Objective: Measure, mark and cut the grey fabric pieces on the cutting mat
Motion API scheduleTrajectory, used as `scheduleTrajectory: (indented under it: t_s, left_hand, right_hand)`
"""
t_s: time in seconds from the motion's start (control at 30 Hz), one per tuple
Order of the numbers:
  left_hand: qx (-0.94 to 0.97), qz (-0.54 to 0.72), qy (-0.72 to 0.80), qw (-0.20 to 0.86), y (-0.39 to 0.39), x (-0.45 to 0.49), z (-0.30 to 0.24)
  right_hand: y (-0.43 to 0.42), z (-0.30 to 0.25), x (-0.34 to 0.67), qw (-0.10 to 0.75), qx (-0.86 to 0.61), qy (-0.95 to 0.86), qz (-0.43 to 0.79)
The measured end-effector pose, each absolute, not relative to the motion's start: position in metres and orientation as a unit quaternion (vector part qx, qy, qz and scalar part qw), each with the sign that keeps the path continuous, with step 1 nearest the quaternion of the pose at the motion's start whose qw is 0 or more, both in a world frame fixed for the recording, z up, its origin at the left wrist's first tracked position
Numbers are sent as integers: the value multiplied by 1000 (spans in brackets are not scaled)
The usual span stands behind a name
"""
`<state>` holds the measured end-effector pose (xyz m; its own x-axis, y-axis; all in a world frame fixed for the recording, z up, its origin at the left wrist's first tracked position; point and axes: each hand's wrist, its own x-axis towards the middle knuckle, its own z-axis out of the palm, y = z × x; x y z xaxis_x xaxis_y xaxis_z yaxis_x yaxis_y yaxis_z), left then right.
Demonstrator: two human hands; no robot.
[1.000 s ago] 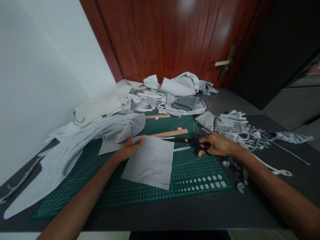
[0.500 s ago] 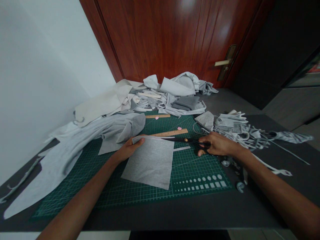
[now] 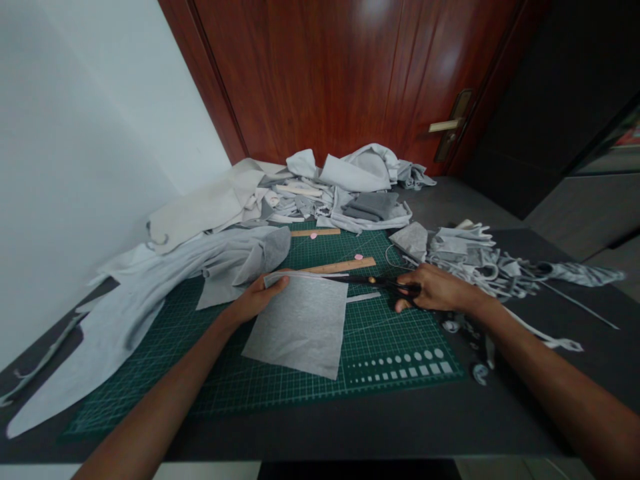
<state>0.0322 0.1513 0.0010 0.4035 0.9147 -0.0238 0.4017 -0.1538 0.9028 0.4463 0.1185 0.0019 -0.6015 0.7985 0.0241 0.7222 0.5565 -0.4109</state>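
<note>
Dark worktop (image 3: 320, 433) carries a green cutting mat (image 3: 395, 337). Over it, the left hand (image 3: 256, 298) pinches a grey fabric square (image 3: 300, 327) by its upper-left corner; the right hand (image 3: 436, 288) grips black scissors (image 3: 374, 281) at the fabric's top edge.

No txt, nos. or brands legible on mat (image 3: 395, 333) or rulers (image 3: 357, 265).

Left forearm (image 3: 173, 393) and right forearm (image 3: 550, 377) bare up to edge of view, slim, smooth in outline, tapering forward. Left hand (image 3: 257, 297) and right hand (image 3: 436, 287) bare too; nails too small to tell.
</note>
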Motion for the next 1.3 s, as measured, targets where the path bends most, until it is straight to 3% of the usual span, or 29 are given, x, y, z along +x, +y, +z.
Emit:
scheduleTrajectory:
  t_s: [0.83,1.3]
  left_hand:
    - [704,279,476,447,152,33,1]
    - [722,269,471,429,150,34,4]
  right_hand:
    - [118,4,445,118,-434,-869,209]
    - [110,17,437,69,-455,-865,202]
